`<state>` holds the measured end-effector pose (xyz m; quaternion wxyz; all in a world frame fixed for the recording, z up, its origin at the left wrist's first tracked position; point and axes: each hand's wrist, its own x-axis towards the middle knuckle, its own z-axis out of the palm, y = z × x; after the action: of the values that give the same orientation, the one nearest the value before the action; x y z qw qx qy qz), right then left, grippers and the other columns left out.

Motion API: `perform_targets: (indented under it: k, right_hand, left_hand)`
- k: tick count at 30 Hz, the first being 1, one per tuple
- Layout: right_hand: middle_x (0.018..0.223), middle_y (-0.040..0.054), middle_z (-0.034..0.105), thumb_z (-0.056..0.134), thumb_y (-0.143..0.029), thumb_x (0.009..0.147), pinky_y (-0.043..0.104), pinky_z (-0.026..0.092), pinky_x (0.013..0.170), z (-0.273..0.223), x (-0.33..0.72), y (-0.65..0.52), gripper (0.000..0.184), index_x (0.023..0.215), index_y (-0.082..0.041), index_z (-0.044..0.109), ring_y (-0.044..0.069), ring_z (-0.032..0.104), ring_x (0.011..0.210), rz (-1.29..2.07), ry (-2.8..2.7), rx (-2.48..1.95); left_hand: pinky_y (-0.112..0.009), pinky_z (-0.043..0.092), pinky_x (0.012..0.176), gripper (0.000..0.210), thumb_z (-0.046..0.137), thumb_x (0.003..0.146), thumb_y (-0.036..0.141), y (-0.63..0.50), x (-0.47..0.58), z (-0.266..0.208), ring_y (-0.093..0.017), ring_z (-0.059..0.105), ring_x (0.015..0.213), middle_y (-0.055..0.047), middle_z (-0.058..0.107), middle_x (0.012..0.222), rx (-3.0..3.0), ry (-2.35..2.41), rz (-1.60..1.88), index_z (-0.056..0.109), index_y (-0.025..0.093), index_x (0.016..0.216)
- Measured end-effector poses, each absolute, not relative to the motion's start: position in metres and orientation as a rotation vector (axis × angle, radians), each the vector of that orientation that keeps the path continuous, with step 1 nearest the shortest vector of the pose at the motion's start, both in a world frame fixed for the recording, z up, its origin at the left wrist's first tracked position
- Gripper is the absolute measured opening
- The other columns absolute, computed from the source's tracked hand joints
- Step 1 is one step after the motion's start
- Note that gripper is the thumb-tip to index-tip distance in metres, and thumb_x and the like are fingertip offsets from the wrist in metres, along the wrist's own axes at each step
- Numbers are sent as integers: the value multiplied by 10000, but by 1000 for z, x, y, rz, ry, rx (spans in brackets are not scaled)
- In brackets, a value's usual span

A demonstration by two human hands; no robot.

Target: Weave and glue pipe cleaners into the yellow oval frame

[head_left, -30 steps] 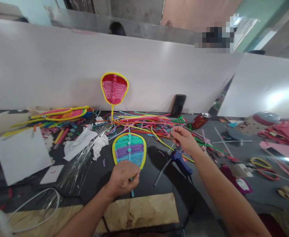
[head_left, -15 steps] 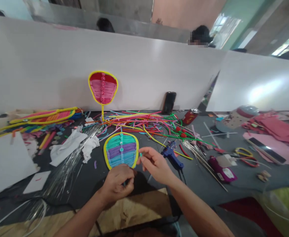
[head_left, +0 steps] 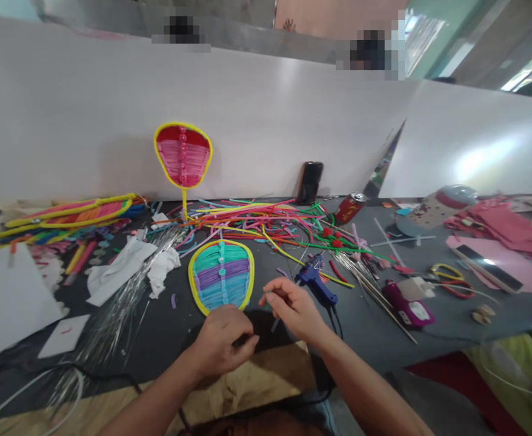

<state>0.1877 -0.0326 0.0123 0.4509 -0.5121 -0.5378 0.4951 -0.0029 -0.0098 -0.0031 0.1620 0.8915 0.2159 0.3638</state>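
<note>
A fan-shaped panel (head_left: 223,278) with a yellow fuzzy rim and teal, purple and blue stripes lies flat, small round beads down its middle. My left hand (head_left: 224,340) is at its near edge, back up, fingers curled in and thumb pointing right; what they hold, if anything, is hidden. To the right of the panel, my right hand (head_left: 293,307) pinches a tiny teal piece at its fingertips. Just beyond that hand rests a blue glue gun (head_left: 317,283). A finished-looking pink and red fan (head_left: 183,154) stands upright against the white partition.
Colourful pipe cleaners (head_left: 248,215) are heaped behind the panel. Crumpled white paper (head_left: 163,271) and silvery wires (head_left: 120,327) lie left. At right are a red can (head_left: 350,208), scissors (head_left: 452,281), a purple device (head_left: 409,307) and a phone (head_left: 488,267). Another phone (head_left: 310,183) leans on the partition (head_left: 257,121).
My right hand has drawn slightly right, away from the striped panel. My left hand has shifted a little right, its thumb now further out. The whole view has tilted slightly.
</note>
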Motion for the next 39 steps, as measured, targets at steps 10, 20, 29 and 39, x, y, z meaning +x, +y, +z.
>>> perform_targets:
  k: [10,20,29,39]
  right_hand:
    - [1190,9,644,476,-209,888,220,484,831,18,272,39,337,1207,-260,571,130,623,994,310,-1948,-1928]
    - [1198,101,578,534,-249,908,416,489,874,5,371,138,282,1174,-161,559,216,590,1025,61,-1910,-2475]
    - [1184,86,567,547,-317,903,408,513,828,4,372,145,314,1177,-163,543,203,593,990,29,-1983,-2676]
    - [943,176,695,446,-191,883,322,461,730,42,370,130,253,984,-112,664,259,656,892,-90,-1805,-2596]
  left_hand:
    - [-285,494,799,356,493,802,13,-1,-8,-14,-157,640,893,-71,703,951,2610,680,1212,568,164,1115]
    - [-339,510,797,292,500,771,-2,6,-13,-13,-171,630,883,-71,688,922,2635,755,1342,612,190,961]
    - [-303,520,760,226,508,768,18,2,-11,-6,-159,629,844,-48,703,858,2645,713,1384,610,191,871]
    - [-303,518,777,228,477,806,90,-3,-9,-13,-161,639,853,-64,709,916,2684,460,997,597,177,978]
